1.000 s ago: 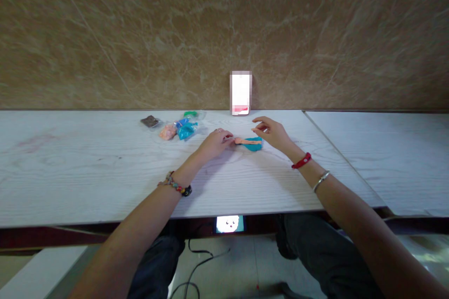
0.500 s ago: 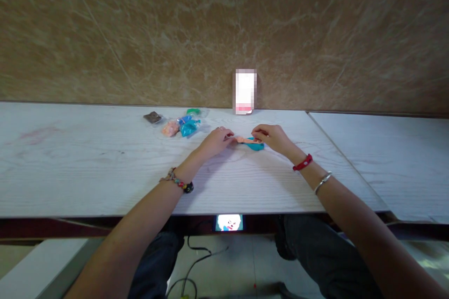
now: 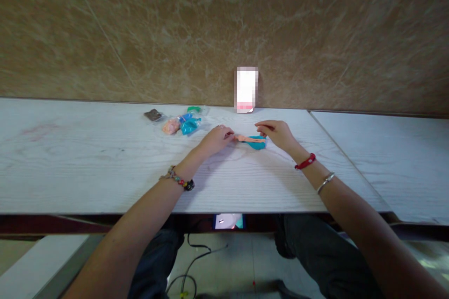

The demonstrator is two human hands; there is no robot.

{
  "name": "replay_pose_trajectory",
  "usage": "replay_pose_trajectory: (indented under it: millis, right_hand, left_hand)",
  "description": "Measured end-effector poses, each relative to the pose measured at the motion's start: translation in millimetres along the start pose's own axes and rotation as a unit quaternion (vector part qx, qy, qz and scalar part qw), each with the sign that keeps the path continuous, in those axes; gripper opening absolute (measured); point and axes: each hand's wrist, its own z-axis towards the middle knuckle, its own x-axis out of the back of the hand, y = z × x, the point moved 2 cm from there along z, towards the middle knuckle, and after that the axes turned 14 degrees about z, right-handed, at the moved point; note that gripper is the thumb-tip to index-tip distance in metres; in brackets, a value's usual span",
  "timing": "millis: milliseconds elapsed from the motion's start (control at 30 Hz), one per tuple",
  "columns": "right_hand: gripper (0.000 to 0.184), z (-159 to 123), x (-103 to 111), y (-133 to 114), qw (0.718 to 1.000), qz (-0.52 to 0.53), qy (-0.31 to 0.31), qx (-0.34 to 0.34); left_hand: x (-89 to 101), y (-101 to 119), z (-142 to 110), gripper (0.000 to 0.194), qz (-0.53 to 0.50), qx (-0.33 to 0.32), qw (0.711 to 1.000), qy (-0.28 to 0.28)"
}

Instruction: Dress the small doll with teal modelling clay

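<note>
My left hand is closed at the left end of a slim peach-coloured doll, whose upper end is hidden by my fingertips. The doll lies on its side along the table, its legs stretching right. Under and around the legs spreads a flat piece of teal-blue modelling clay. My right hand hovers just above the right end of the clay, index finger and thumb apart, nothing visible between them.
Left of my hands lie small clear bags of clay: peach, blue, green and dark brown. A blurred phone-like screen leans on the marble wall. Another lit screen sits below the table's front edge.
My right hand came down to the doll's legs with its fingers pinched, then lifted off and opened. My left hand stays at the doll's left end. The view has shifted slightly.
</note>
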Motion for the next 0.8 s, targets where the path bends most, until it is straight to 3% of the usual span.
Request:
replay_pose_trajectory:
  millis: [100,333,567,800]
  right_hand:
    - [0.025,-0.1,-1.1,-0.7,1.0,-0.004,-0.008,-0.022]
    - [0.011,-1.6,-4.7,-2.7,0.999,-0.022,-0.033,0.009]
    - [0.031,-0.2,-8.9,0.4,0.999,-0.001,-0.035,-0.02]
    - [0.02,-0.3,-10.4,0.3,0.998,-0.003,-0.058,0.024]
  left_hand:
    - [0.4,0.9,0.4,0.025,0.011,-0.003,1.0,0.0]
    - [2.0,1.8,-0.1,0.025,0.03,-0.002,1.0,-0.007]
    - [-0.1,-0.4,0.6,0.023,0.035,-0.004,0.999,0.007]
    - [-0.8,-2.1,2.0,0.022,0.053,-0.004,0.999,0.005]
